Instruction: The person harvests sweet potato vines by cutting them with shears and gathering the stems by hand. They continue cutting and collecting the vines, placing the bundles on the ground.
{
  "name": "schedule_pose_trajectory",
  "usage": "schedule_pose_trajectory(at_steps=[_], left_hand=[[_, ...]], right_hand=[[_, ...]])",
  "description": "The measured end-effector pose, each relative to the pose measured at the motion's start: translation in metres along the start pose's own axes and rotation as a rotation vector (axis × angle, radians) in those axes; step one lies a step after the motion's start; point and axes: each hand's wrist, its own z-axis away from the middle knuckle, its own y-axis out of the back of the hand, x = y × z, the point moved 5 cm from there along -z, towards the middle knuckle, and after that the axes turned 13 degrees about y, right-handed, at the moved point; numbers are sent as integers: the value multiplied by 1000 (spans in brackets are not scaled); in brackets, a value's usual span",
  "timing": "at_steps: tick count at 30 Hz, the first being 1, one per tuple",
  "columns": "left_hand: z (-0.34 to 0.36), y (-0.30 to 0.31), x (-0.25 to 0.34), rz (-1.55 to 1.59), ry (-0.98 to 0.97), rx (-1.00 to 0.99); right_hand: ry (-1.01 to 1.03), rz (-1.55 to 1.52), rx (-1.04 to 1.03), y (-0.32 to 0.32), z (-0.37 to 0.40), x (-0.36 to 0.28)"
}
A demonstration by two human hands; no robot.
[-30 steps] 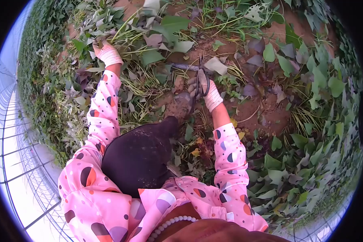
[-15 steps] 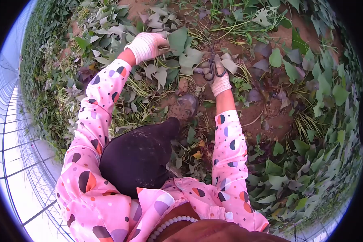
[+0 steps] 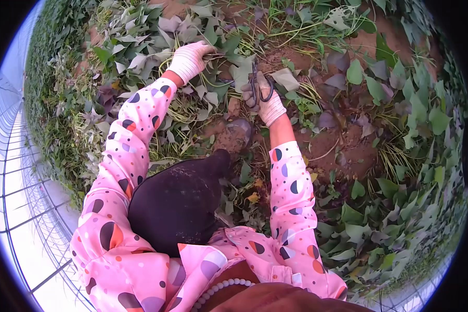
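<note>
In a white knitted glove, my left hand (image 3: pixel 189 60) is closed on leafy vine stems (image 3: pixel 216 55) at the upper middle of the view. Broad green leaves (image 3: pixel 240 70) hang from the bunch toward the right. My right hand (image 3: pixel 268 104), gloved too with dark, soiled fingers, grips a pair of dark metal scissors (image 3: pixel 254 83). Their blades point away from me, close beside the leaves; whether they are open is hard to see. Part of the stems under the leaves is hidden.
My dark knee (image 3: pixel 179 200) and soil-covered shoe (image 3: pixel 235 136) are below the hands. Bare brown soil (image 3: pixel 343 158) with cut-looking stem stubs (image 3: pixel 398 158) lies to the right. Dense vines (image 3: pixel 416 218) surround this patch. A greenhouse frame (image 3: pixel 21 208) curves along the left.
My left hand has moved slightly right with the stems. My right hand has shifted left and a little toward me, bringing the scissors nearer the left hand's bunch.
</note>
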Motion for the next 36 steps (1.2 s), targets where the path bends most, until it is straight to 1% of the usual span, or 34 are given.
schedule_pose_trajectory(at_steps=[2, 3, 5, 8, 9, 11, 12, 13, 15, 17, 19, 20, 21, 23, 24, 25, 27, 29, 31, 33, 34, 35, 36], left_hand=[[-8, -4, 24, 69, -174, 55], [-16, -7, 38, 12, -221, 7], [-28, -11, 67, -128, -168, -171], [-48, -46, 75, -261, -94, -367], [-51, -48, 74, -257, -96, -366], [-53, -53, 68, -267, -21, -345], [-50, -50, 67, -216, -25, -283], [-47, -51, 66, -214, -27, -286], [-40, -45, 66, -112, -31, -178], [-36, -41, 71, -128, 0, -196], [-34, -39, 73, -122, -10, -168], [-33, -38, 75, -143, 0, -184], [-32, -37, 76, -144, -5, -183], [-29, -32, 73, -99, 4, -131], [-25, -25, 70, -76, -3, -77], [-20, -14, 63, 3, -14, 31], [-6, 11, 41, 247, 81, 234], [7, 14, -16, 931, 123, 470], [32, 65, -23, 1338, 219, 533], [55, 120, -30, 1257, 220, 662], [61, 146, -21, 1333, 203, 740], [69, 172, -10, 1412, 185, 814], [78, 193, 11, 1521, 213, 792]], right_hand=[[-12, 8, 37, -2, -7, 5], [-13, 5, 35, -4, -9, 7], [-14, 66, 54, -3, -7, 9], [-30, 121, 75, -6, -5, 8], [-30, 124, 78, -5, -5, 8], [-72, 122, 59, -5, -4, 12], [-62, 125, 58, -8, -1, 10], [-63, 124, 62, -4, -3, 12], [-49, 19, 66, -2, -13, 16], [-50, 4, 73, -2, -19, 17], [7, 201, 129, 3, -23, 14], [44, 245, 178, 5, -22, 11], [48, 243, 180, 5, -21, 13], [162, 263, 221, 10, -15, 13], [140, 273, 235, 6, 0, 7], [145, 278, 237, 8, 12, 9], [208, 262, 189, 12, 36, 13], [182, 227, 223, 21, 69, 19], [190, 251, 266, 34, 103, 26], [218, 253, 353, 46, 136, 32], [237, 263, 356, 46, 150, 31], [256, 236, 407, 48, 167, 29], [276, 207, 458, 48, 185, 29]])
